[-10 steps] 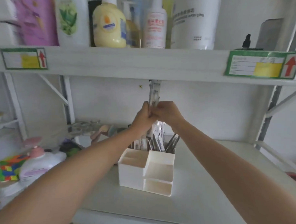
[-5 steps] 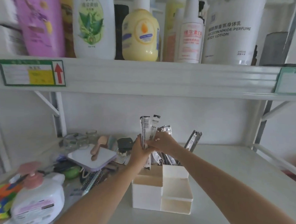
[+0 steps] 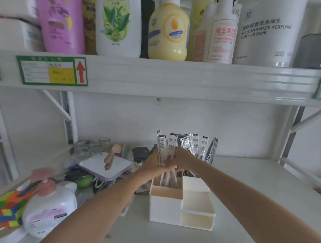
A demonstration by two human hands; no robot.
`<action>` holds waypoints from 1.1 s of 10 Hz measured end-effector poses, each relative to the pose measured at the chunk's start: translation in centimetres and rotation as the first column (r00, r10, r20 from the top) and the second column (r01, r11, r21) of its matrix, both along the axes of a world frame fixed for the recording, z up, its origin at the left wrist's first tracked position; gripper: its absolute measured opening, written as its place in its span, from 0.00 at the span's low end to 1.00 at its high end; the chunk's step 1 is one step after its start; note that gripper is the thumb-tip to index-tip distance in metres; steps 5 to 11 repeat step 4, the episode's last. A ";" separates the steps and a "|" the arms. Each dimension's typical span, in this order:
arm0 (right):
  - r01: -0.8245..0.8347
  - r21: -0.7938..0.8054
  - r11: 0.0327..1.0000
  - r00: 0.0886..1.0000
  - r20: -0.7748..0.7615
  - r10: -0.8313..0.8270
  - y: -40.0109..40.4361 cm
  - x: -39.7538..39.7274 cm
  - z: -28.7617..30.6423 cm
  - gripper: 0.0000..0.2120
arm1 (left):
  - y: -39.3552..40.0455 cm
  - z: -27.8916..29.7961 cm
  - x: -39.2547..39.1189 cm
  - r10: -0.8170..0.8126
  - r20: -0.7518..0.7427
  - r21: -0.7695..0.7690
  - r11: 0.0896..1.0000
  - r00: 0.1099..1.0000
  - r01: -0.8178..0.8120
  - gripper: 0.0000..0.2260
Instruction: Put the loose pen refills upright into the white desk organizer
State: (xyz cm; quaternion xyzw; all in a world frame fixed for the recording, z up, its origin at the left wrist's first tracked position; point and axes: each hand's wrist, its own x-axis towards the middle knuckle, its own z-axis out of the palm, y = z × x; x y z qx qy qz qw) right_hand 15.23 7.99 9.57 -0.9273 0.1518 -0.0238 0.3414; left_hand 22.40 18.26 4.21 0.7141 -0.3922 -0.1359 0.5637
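The white desk organizer point(image 3: 165, 207) stands on the lower shelf, a little right of centre. Several packaged pen refills point(image 3: 195, 146) stand upright in its rear compartments, fanned out. My left hand point(image 3: 153, 163) and my right hand point(image 3: 184, 159) meet just above the organizer's rear left compartment. Both pinch a small bunch of refill packets point(image 3: 165, 148) held upright, with the lower ends inside that compartment. The front compartments hold nothing that I can see.
A cluttered pile lies left of the organizer: a purple-edged tablet point(image 3: 107, 166), a wooden scoop point(image 3: 112, 156), glass jars point(image 3: 93, 148), a pump bottle point(image 3: 49, 206) and a colourful cube point(image 3: 5, 212). The upper shelf point(image 3: 175, 78) carries lotion bottles. A shelf post point(image 3: 290, 135) rises at right.
Both hands have come down from near the upper shelf with the refill bunch, whose lower ends now sit in the organizer. The camera has moved closer and tilted up.
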 end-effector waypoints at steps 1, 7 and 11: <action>-0.017 -0.087 0.996 1.000 -0.003 0.017 -0.1 0.0 0.4 0.15 | 0.5 0.5 0.1 -0.018 -0.038 -0.001 1.000 0.999 0.018 0.23; 0.056 -0.101 0.993 0.991 0.127 -0.042 -0.2 -0.5 0.5 0.14 | 1.4 3.1 -0.9 0.142 -0.009 -0.178 0.974 0.990 -0.141 0.14; 0.056 -0.101 0.993 0.991 0.127 -0.042 -0.2 -0.5 0.5 0.14 | 1.4 3.1 -0.9 0.142 -0.009 -0.178 0.974 0.990 -0.141 0.14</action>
